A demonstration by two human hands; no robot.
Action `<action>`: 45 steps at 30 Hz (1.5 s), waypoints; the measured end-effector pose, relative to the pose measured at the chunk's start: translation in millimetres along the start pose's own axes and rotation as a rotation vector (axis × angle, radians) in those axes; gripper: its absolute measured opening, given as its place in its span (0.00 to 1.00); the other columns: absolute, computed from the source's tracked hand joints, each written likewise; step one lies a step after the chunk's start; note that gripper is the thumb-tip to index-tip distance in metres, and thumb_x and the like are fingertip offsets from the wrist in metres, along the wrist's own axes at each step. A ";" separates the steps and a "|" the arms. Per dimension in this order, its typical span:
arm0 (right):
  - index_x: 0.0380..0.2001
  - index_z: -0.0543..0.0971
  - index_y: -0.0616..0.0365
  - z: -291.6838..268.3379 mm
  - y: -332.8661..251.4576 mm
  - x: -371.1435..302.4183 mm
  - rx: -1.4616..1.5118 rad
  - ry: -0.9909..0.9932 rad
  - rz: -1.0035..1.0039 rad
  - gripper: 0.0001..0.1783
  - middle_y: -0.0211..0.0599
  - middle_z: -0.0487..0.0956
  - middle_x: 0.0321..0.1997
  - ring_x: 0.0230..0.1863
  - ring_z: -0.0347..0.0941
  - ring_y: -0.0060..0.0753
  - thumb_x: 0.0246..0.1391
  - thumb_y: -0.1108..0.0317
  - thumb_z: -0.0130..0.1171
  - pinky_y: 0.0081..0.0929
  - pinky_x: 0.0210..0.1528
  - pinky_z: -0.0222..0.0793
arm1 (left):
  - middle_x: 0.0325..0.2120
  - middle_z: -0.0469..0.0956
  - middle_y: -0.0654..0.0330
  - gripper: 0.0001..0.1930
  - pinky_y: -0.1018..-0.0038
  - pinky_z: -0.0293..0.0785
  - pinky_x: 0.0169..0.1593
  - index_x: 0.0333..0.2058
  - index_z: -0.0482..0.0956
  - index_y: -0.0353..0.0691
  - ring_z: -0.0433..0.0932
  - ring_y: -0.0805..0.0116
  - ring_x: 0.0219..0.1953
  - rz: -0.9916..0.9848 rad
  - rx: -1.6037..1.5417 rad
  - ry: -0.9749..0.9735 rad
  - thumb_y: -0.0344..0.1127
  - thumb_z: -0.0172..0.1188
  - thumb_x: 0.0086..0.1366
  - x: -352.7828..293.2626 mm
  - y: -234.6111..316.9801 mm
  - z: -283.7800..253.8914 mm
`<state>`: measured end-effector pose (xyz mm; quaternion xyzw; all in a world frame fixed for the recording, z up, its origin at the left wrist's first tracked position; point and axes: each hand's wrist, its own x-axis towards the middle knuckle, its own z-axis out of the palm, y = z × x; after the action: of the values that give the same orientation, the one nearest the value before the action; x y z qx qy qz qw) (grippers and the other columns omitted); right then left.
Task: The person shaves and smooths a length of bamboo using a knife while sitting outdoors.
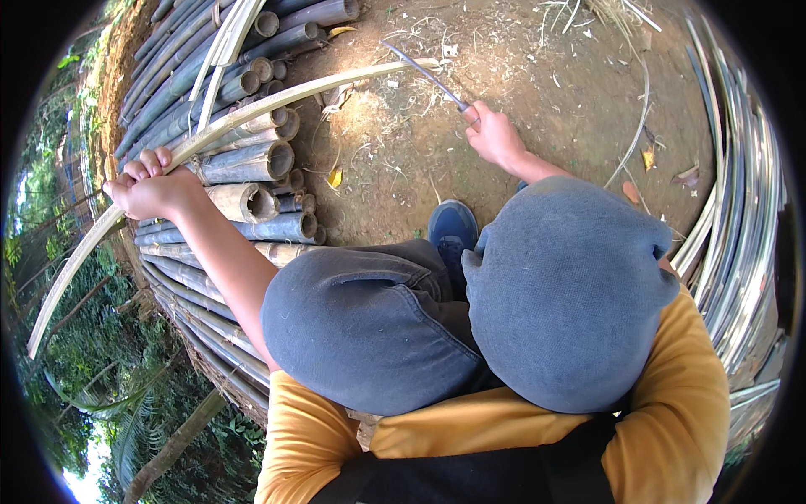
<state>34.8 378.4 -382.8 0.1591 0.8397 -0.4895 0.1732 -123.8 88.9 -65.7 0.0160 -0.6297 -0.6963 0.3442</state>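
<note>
A long pale bamboo strip (277, 102) arches from the lower left to the far middle. My left hand (149, 186) is closed around it, left of the stacked poles, and its lower end sticks out behind the fist. Out over the dirt on the right, my right hand (495, 136) grips the handle of a knife (426, 74) with a slim dark blade. The blade points far left and crosses the strip near its far end in this view. Whether blade and strip touch, I cannot tell.
Cut bamboo poles (252, 164) are stacked on the left, with a few pale strips (220, 63) lying over them. Thin split strips (739, 218) lie bundled at the right. Shavings and leaves litter the dirt ground (554, 109). My bent knees (571, 286) are in the middle.
</note>
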 end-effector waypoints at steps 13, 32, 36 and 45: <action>0.44 0.70 0.60 31.4 -5.5 -7.5 0.152 -0.021 -0.114 0.15 0.46 0.81 0.30 0.34 0.81 0.46 0.53 0.69 0.57 0.42 0.37 0.75 | 0.15 0.50 0.68 0.22 0.74 0.47 0.20 0.21 0.50 0.48 0.47 0.74 0.15 0.003 0.027 0.031 0.49 0.33 0.75 0.9 -2.4 2.5; 0.45 0.72 0.60 31.2 12.4 6.1 0.157 0.025 -0.101 0.16 0.45 0.80 0.32 0.34 0.79 0.42 0.52 0.70 0.58 0.36 0.37 0.74 | 0.14 0.50 0.69 0.20 0.74 0.48 0.19 0.21 0.51 0.47 0.50 0.73 0.14 0.041 0.006 0.059 0.47 0.37 0.73 -12.6 11.8 11.6; 0.45 0.70 0.59 19.3 -1.5 2.8 0.121 0.012 -0.036 0.15 0.44 0.79 0.29 0.31 0.80 0.42 0.54 0.70 0.57 0.38 0.36 0.74 | 0.14 0.50 0.68 0.20 0.73 0.47 0.19 0.21 0.51 0.47 0.50 0.73 0.15 0.006 0.015 0.087 0.47 0.37 0.73 -2.7 -2.0 8.1; 0.40 0.68 0.59 25.9 14.4 16.6 0.154 0.055 -0.011 0.12 0.44 0.78 0.27 0.31 0.79 0.48 0.53 0.70 0.57 0.42 0.34 0.72 | 0.16 0.52 0.67 0.21 0.73 0.47 0.19 0.21 0.52 0.46 0.49 0.73 0.15 0.013 0.024 0.150 0.47 0.35 0.73 0.5 -5.2 1.0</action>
<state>29.8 364.1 -413.1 0.1810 0.8047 -0.5491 0.1345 -127.1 89.3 -69.9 0.0682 -0.6105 -0.6832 0.3949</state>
